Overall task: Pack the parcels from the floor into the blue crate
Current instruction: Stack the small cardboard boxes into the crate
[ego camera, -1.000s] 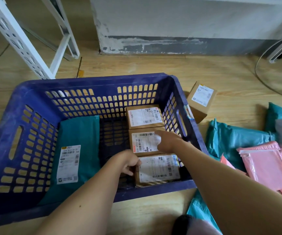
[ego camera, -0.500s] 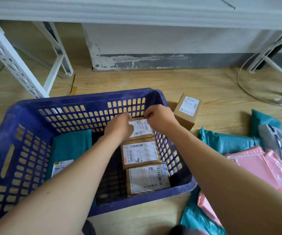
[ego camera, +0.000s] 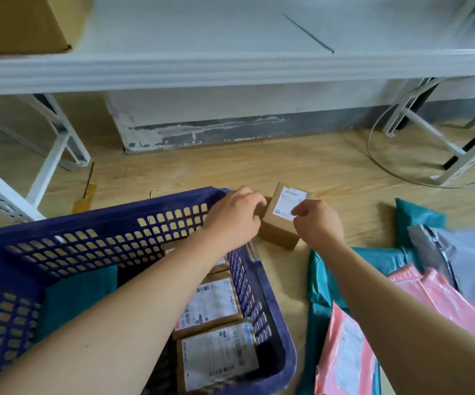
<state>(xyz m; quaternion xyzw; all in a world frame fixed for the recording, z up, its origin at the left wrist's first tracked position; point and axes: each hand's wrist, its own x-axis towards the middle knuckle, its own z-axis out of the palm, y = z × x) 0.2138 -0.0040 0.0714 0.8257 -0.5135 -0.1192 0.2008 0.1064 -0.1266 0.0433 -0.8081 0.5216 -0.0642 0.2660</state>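
Note:
The blue crate (ego camera: 110,226) stands on the wooden floor at lower left. It holds a teal mailer (ego camera: 79,292) and a row of labelled cardboard boxes (ego camera: 210,306) along its right wall; the farthest is mostly hidden by my left arm. Just beyond the crate's far right corner a small cardboard box (ego camera: 283,223) with a white label sits on the floor. My left hand (ego camera: 233,216) curls round its left edge and my right hand (ego camera: 320,223) curls round its right side. Teal (ego camera: 326,292), pink (ego camera: 441,297) and grey (ego camera: 472,260) mailers lie on the floor at right.
A white metal shelf (ego camera: 230,67) overhangs the far floor, with a brown carton (ego camera: 25,21) on it at top left. Its legs stand at left (ego camera: 56,143) and right (ego camera: 458,158). A cable loop (ego camera: 373,155) lies on the floor near the right legs.
Both hands left the boxes inside the crate, moved over its far right corner and closed on the small box on the floor. The camera tilted up toward the shelf.

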